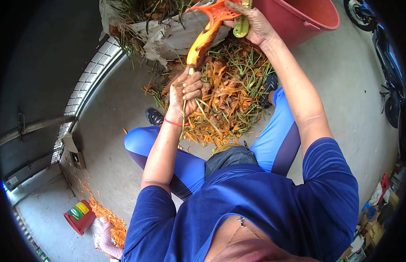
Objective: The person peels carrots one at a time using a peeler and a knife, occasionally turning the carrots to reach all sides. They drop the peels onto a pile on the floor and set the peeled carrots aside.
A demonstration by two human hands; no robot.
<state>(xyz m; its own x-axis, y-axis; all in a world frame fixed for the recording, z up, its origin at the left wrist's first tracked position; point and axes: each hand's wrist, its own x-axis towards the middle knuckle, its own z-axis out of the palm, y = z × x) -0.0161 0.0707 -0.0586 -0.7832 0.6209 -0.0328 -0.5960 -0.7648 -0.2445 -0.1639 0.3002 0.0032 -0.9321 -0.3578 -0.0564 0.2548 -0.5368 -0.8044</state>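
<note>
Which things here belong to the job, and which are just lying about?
Part of the job, it seems: carrot, orange peeling tool, peelings, white sack, probably the large red bucket.

Just lying about: motorcycle, clutter at far right.

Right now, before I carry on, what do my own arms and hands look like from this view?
Both hands, left and right, are bare, without gloves, with dark smudges on the fingers. A thin red band circles the left wrist; none shows on the right. Short navy-blue fabric sleeves cover the upper arms, leaving both forearms uncovered.
</note>
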